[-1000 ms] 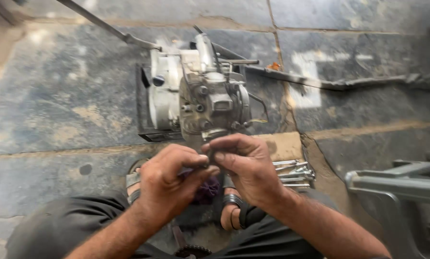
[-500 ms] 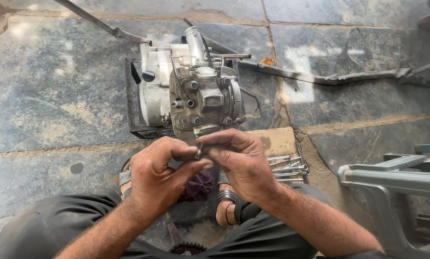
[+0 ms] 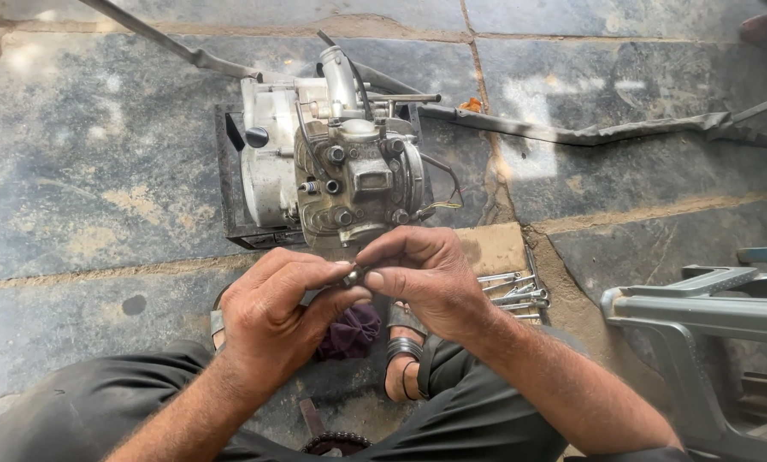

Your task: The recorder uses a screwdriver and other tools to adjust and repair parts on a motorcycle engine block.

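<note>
Small metal part (image 3: 352,276) (engine (image 3: 341,171) close behind) between both hands' fingers (image 3: 332,272)

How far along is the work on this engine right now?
Done: the engine sits on the stone floor, spanners laid out beside it. In hand: left hand and right hand pinch a small metal part together. Left: that part is not on the engine.
</note>
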